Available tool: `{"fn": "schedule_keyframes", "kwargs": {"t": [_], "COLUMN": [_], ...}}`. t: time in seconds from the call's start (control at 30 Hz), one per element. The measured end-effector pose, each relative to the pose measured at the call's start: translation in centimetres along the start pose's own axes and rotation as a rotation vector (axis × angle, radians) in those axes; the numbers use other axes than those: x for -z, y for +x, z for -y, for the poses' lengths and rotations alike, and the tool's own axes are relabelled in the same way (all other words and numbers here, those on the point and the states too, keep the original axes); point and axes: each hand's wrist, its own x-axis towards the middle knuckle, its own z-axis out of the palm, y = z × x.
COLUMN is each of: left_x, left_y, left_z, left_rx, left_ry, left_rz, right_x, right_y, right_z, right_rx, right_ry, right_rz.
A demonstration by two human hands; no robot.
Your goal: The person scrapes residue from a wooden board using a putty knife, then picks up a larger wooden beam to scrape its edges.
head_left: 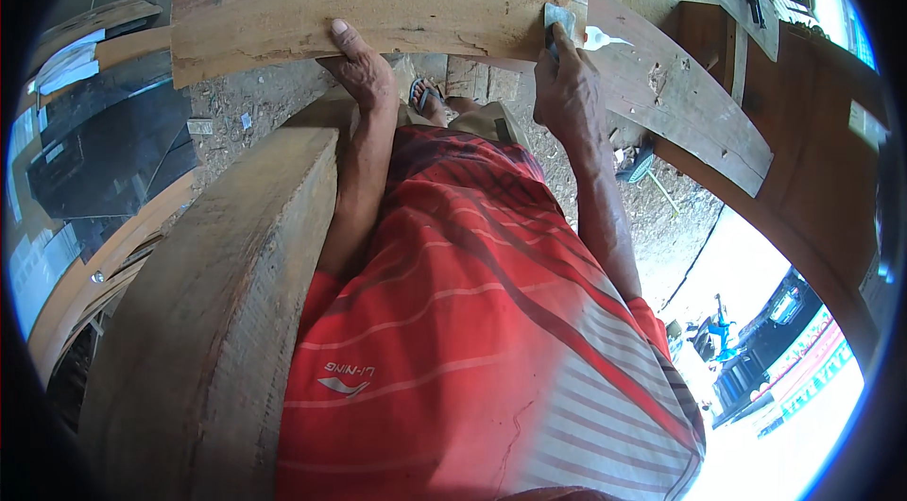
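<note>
A wide wooden board (pixel 378 5) with a grey-stained upper part and a cracked near edge lies across the top of the view. My left hand (pixel 364 71) grips its near edge, thumb on the top face, the other fingers hidden underneath. At the board's right end, my right hand (pixel 570 85) is closed round a putty knife (pixel 558 16), forefinger stretched along it. The flat blade rests on the board beside a small brown patch. Just right of that hand, a white pointed-nozzle bottle (pixel 597 38) shows, partly hidden.
A thick timber beam (pixel 217 293) runs along my left side. Dark panels (pixel 113 156) and papers (pixel 71 62) lie at the far left. On the right are a curved plank (pixel 690 100) and a brown wooden panel (pixel 812 152). Debris dots the ground near my sandalled foot (pixel 427 95).
</note>
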Motion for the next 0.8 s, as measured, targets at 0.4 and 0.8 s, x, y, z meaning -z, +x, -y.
{"fn": "schedule_keyframes", "kwargs": {"t": [0.4, 0.8], "left_x": [0.0, -0.1], "left_y": [0.0, -0.2], "left_z": [0.0, 0.2], "left_rx": [0.017, 0.02], "left_ry": [0.035, 0.02], "left_rz": [0.021, -0.027], "right_x": [0.1, 1.1], "right_y": [1.6, 2.7], "right_z": [-0.2, 1.4], "right_rx": [0.001, -0.072], "right_ry": [0.016, 0.055], "right_rz": [0.003, 0.058]}}
